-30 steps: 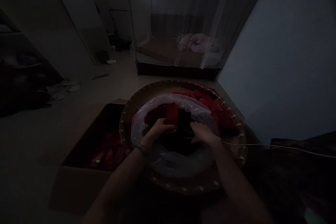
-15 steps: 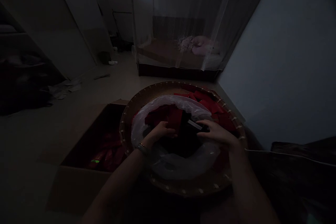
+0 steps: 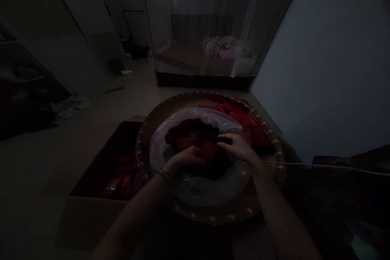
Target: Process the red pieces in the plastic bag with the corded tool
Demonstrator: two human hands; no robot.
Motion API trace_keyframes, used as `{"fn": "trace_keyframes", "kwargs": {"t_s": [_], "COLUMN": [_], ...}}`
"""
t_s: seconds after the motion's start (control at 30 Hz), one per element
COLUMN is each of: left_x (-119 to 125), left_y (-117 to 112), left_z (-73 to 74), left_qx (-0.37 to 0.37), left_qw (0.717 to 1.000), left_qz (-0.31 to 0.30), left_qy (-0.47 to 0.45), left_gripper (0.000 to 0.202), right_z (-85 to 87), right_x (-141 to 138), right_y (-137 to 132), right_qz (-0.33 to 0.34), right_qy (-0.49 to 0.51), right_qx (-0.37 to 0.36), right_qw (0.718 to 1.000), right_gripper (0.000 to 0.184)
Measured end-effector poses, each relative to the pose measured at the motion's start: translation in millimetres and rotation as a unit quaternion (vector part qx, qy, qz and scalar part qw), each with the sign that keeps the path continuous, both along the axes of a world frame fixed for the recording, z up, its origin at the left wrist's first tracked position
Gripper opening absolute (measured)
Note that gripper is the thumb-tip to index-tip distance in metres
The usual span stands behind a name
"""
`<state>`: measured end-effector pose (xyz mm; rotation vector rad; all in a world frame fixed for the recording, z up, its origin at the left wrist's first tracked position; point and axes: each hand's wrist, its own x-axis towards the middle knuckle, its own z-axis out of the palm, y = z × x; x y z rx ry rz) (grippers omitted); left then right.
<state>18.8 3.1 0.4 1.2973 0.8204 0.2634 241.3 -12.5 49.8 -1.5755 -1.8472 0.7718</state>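
1. Location of work: the red piece lies over the dark opening of the bag, between the two hands.
2. Left grip: the left hand is closed on the near left edge of the red piece, thumb uppermost. The edge hold probably leaves most of its face free and steadies it at a tilt.
3. Right grip: the right hand is narrow, thumb and fingers a little apart at the bag's right inner edge. A dark item may sit between them; the low light does not let one tell.
4. Support: the bag rests within the round tray, its pale edge spread outward in a ring. This presumably keeps the opening wide enough for both hands.
5. Side stock: loose red pieces lie on the tray's far right, outside the bag, probably to keep them apart yet within reach. More red material lies in the box, left of the tray.
6. Arm pose: both forearms extend forward from the near edge and converge on the bag. The left wrist wears a bangle. The right hand points inward and left.
7. Cord: a white cord runs rightward from beside the right forearm.
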Motion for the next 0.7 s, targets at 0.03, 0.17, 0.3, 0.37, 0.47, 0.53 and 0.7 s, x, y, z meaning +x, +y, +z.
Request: {"fn": "trace_keyframes", "kwargs": {"t_s": [0.03,0.17,0.3,0.37,0.47,0.53,0.7], "left_x": [-1,-2,-4,-5,-6,-6,-7], "left_y": [0,1,3,3,4,4,7], "left_z": [1.1,4.9,6.2,5.5,2.7,0.2,-1.5], "left_qx": [0.000,-0.018,-0.047,-0.056,-0.057,-0.060,-0.069], "left_qw": [1.000,1.000,0.998,0.997,0.997,0.997,0.997], "left_qz": [-0.004,-0.022,-0.037,-0.038,-0.042,-0.040,-0.009], "left_qy": [0.005,0.007,-0.029,-0.036,-0.036,-0.032,-0.029], "left_gripper": [0.029,0.032,0.037,0.038,0.040,0.040,0.039], "right_z": [0.1,-1.2,-5.6,-8.6,-11.6,-11.3,-2.9], "right_x": [0,1,2,4,6,10,19], "right_y": [0,1,3,4,6,6,2], "right_qz": [-0.003,-0.010,-0.026,-0.028,-0.011,0.002,0.005], "right_qy": [-0.001,-0.002,-0.011,-0.011,0.018,0.042,0.097], "right_qx": [-0.003,0.005,0.017,0.009,-0.029,-0.061,-0.112], "right_qw": [1.000,1.000,0.999,0.999,0.999,0.997,0.989], "right_gripper": [0.030,0.027,0.028,0.031,0.035,0.036,0.046]}}
